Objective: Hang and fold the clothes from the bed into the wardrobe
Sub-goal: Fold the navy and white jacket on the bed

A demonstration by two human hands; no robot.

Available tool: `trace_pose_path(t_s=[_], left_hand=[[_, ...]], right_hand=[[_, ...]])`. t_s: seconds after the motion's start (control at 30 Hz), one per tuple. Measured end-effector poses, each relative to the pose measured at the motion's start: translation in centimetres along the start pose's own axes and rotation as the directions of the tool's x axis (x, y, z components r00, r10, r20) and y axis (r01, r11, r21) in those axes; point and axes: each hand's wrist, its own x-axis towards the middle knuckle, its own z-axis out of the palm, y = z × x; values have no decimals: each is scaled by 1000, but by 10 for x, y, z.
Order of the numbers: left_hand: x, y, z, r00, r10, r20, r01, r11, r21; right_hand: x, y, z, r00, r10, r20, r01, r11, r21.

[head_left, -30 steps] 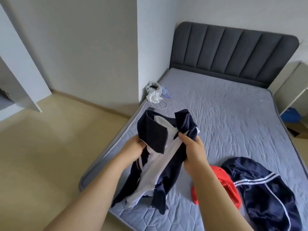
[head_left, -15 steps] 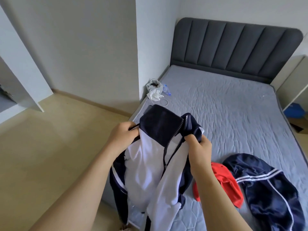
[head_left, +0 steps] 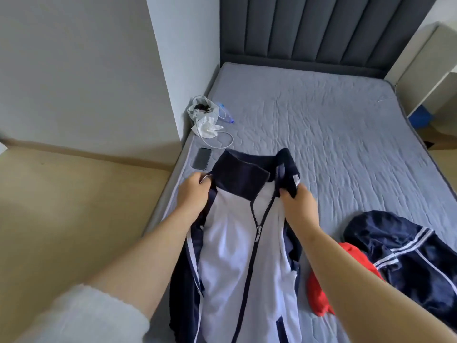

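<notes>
1. The jacket (head_left: 230, 243), navy and white with a zip down the front, is held up above the near left corner of the bed (head_left: 346, 132), with its collar on top.
2. The left hand (head_left: 194, 194) grips the shoulder of the jacket just beside the collar. Its fingers (head_left: 197, 180) are curled and pinch the edge of the fabric.
3. The right hand (head_left: 300, 209) grips the other side of the collar. Its fingers (head_left: 286, 194) are curled too and pinch the navy fabric.
4. The jacket is spread between the two hands, and the zip slider sits lower than both of them.
5. Most fingertips are hidden behind the cloth.
6. The lower hem is cut off by the bottom edge, so I cannot tell if it touches the bed.
7. A red garment (head_left: 319, 298) lies on the bed just beside the jacket, partly behind the right forearm.
8. A navy garment with white stripes (head_left: 408, 256) touches it and is cut off at the right edge.
9. A phone (head_left: 202, 158) lies near the left hand, farther up the bed.
</notes>
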Motion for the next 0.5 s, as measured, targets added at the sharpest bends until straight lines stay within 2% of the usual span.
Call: trace_pose_path(t_s=[0.07,0.13,0.27,0.37,0.5], left_hand=[[55,9,14,994,-73,76,85,982,-170],[94,3,30,975,-81,206,99,992,-76],[113,-38,58,914,-105,391,85,994,69],[105,-75,71,863,-175,474,114,981,156],[86,-123,81,821,-255,511,129,954,269]], right_hand=[[48,-15,23,999,37,-24,-35,996,86],[84,-18,49,996,82,16,-84,986,141],[102,8,94,984,143,102,-143,990,-6],[87,45,115,957,201,208,-186,979,-89],[67,96,136,903,287,320,-234,953,-193]])
